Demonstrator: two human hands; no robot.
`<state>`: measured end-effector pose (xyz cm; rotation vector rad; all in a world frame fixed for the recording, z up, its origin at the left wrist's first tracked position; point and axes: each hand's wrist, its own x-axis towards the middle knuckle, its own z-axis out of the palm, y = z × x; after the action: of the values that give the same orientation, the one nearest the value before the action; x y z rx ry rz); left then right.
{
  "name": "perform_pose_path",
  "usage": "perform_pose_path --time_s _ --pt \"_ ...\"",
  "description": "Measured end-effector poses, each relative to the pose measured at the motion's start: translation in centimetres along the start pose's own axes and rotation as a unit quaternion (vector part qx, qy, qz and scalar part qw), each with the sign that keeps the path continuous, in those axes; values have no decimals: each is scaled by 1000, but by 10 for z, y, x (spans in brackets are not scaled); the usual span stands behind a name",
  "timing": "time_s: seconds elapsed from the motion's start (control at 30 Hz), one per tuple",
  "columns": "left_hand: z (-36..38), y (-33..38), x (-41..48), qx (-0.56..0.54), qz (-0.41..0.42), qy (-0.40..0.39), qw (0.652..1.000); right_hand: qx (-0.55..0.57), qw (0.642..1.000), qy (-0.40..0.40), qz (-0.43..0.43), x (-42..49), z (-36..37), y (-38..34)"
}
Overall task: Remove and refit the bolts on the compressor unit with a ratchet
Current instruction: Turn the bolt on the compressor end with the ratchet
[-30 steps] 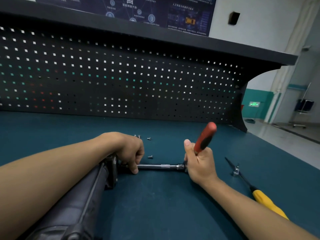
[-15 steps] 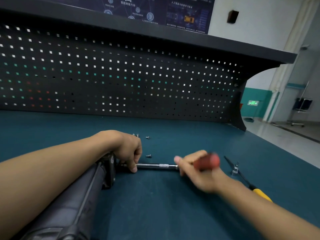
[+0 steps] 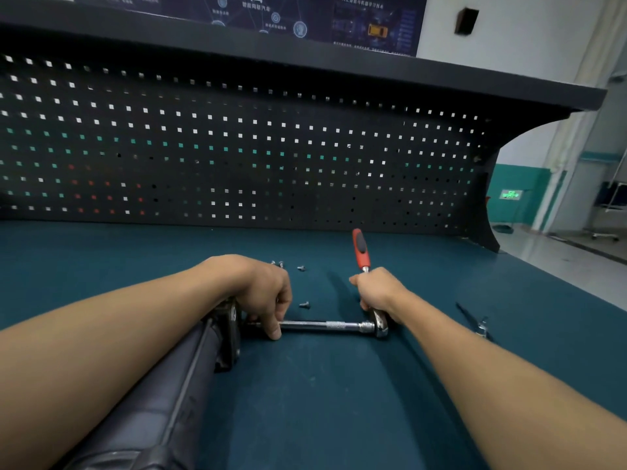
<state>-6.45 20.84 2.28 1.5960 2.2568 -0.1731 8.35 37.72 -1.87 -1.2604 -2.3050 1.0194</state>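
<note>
Right grip (image 3: 376,292) wrapped round the ratchet (image 3: 359,247) on the counter (image 3: 322,401); left grip (image 3: 263,290) pinching the extension bar (image 3: 319,324) by the compressor (image 3: 163,412).

- Teal bench top (image 3: 322,401).
- Black compressor unit (image 3: 163,401) lying on it, left side.
- Loose bolts (image 3: 304,304) mid-bench, one nearer than the rest.
- Thin dark tool shaft (image 3: 466,313) at right.
</note>
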Motion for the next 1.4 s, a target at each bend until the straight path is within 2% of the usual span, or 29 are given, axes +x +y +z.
perform_pose_path --time_s 0.23,0.37,0.47,0.8,1.0,1.17,1.23,1.33,1.4 --pt "0 2 -3 -3 -4 12 1000 87 979 139 -119 -12 1 9" --pt "0 4 -5 -3 -9 26 1000 174 949 153 -215 -28 3 23" --pt "0 4 -6 -4 -12 23 1000 193 932 151 -266 -35 3 30" --pt "0 2 -5 -8 -11 16 1000 126 927 166 -313 -38 -3 37" --pt "-1 0 -5 -18 -14 31 999 76 906 203 -363 -39 -4 36" --pt "0 0 -3 -15 -15 25 999 99 902 209 -364 -41 -2 31" --pt "1 0 -2 -12 -15 21 1000 57 887 205 -411 -49 -4 42" --pt "1 1 -1 -12 -16 19 1000 -80 855 195 -475 -66 -7 59" --pt "2 1 -1 -5 -12 19 1000 -108 864 174 -460 -75 -7 65"
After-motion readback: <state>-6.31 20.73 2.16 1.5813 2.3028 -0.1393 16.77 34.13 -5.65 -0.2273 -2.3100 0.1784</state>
